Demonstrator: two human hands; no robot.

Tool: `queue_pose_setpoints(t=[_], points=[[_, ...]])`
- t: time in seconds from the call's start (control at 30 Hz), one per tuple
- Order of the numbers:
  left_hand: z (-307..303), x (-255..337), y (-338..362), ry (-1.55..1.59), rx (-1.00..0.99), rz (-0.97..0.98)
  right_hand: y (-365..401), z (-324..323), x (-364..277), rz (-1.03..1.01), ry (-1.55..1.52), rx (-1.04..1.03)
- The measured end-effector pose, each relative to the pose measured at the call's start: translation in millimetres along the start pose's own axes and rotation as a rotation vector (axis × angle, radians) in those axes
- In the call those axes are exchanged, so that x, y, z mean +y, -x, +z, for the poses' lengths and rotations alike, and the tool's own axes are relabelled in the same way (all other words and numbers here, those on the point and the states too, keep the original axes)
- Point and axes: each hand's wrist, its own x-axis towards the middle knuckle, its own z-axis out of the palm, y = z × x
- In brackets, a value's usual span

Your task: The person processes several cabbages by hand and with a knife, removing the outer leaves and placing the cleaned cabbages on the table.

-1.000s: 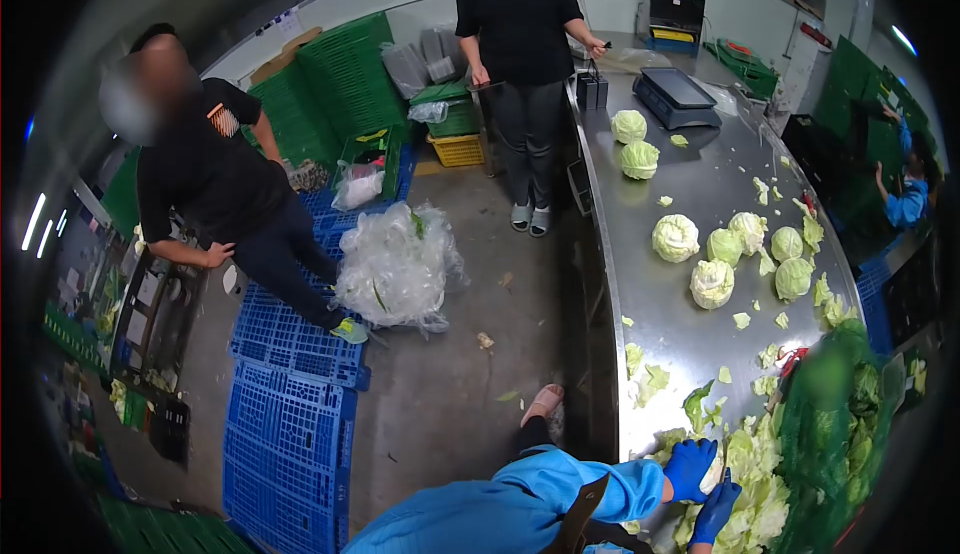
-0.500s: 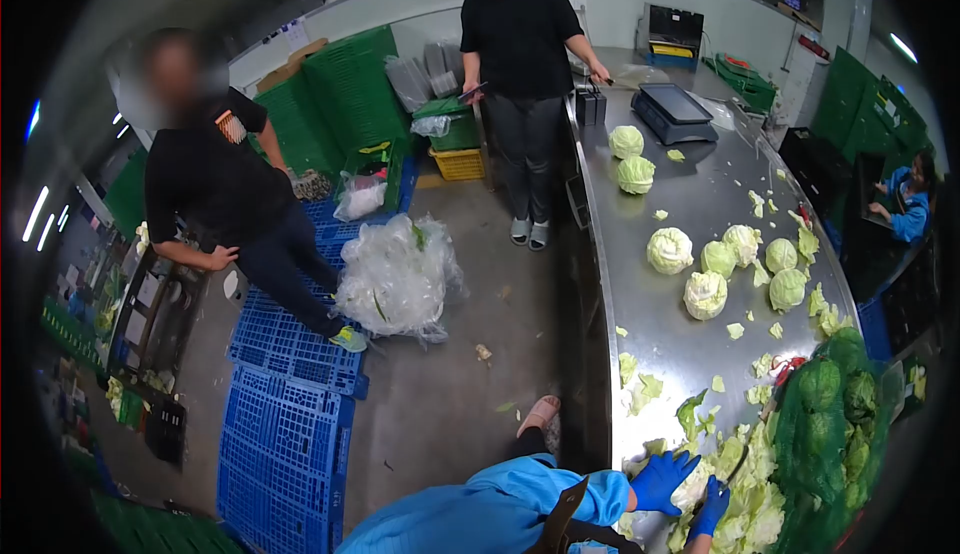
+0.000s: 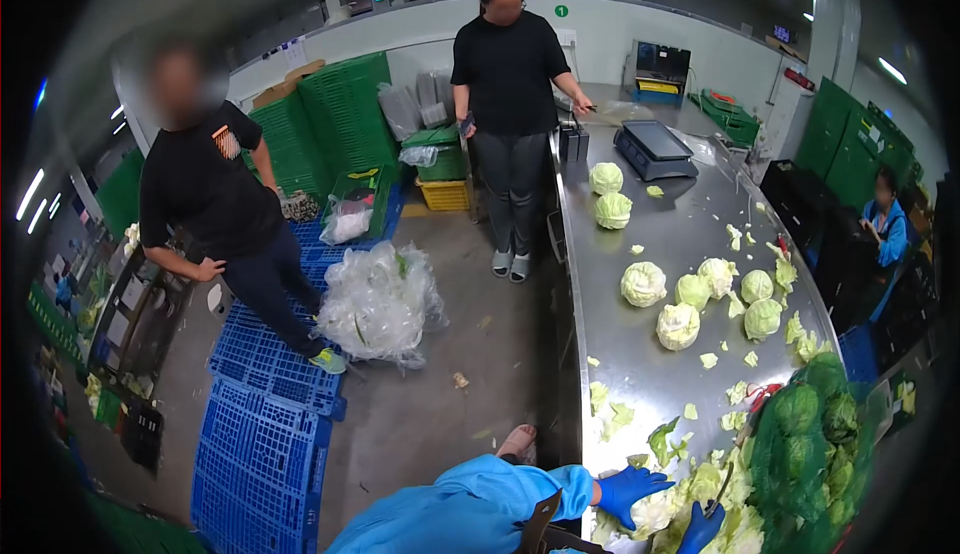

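At the near end of the steel table [image 3: 625,359], my left hand [image 3: 630,492], in a blue glove, holds a pale cabbage [image 3: 655,514], its fingers stretched over the top. My right hand [image 3: 703,528], also gloved, is closed around a knife [image 3: 723,484], its dark narrow blade pointing away from me. Most of the handle is hidden in the fist. The knife is apart from the cabbage, just to its right. Loose cabbage leaves [image 3: 742,534] pile up around and under my right hand.
Several trimmed cabbages [image 3: 643,284] stand farther up the table, near a scale [image 3: 655,149]. Green net bags of cabbages [image 3: 800,444] lie at the right edge. One person [image 3: 507,74] stands at the far end, another [image 3: 210,174] by blue pallets [image 3: 265,454] and plastic bags [image 3: 380,304].
The view has shifted, so the table appears farther left. My right hand with the knife has moved slightly away from the cabbage. My left hand stays on it.
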Motion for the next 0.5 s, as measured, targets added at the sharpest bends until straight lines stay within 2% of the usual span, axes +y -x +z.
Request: queue_pose_setpoints(t=[0.03,0.07,0.13,0.2,0.23,0.33,0.37,0.4,0.43,0.47,0.5], points=[[1.8,-8.4,-3.8,0.030,-0.002,0.030,-3.3,9.2,7.3,-0.080,-0.270,-0.010],[7.0,-15.2,-6.8,0.067,-0.009,0.055,14.4,-2.6,-53.9,-0.250,-0.213,-0.057],[6.0,-24.4,-12.4,0.112,-0.032,0.126,15.8,-4.5,-51.6,-0.384,-0.049,-0.505],[-11.1,-23.6,-7.0,-0.056,-0.046,0.123,23.6,-13.3,-83.2,-0.520,0.292,-0.482],[-19.9,-23.3,-3.5,-0.077,0.047,0.107,20.0,-6.4,-78.8,-0.392,0.200,-0.483],[-30.8,-19.4,11.8,-0.031,0.122,-0.170,12.3,8.0,-37.8,0.037,-0.045,-0.439],[-28.7,-14.7,17.9,0.052,0.104,-0.285,15.4,10.6,-43.2,-0.014,-0.108,-0.407],[-23.4,-9.5,22.1,0.137,0.084,-0.400,19.0,13.2,-49.4,0.078,-0.172,-0.432],[-14.5,-5.1,22.2,0.202,0.112,-0.472,26.6,19.1,-56.8,-0.021,-0.174,-0.394],[1.0,2.3,22.4,0.275,0.116,-0.535,26.3,28.7,-36.7,-0.085,-0.156,-0.337],[21.6,-4.7,18.4,0.298,0.167,-0.497,38.8,23.3,-65.7,-0.044,-0.084,-0.260]])
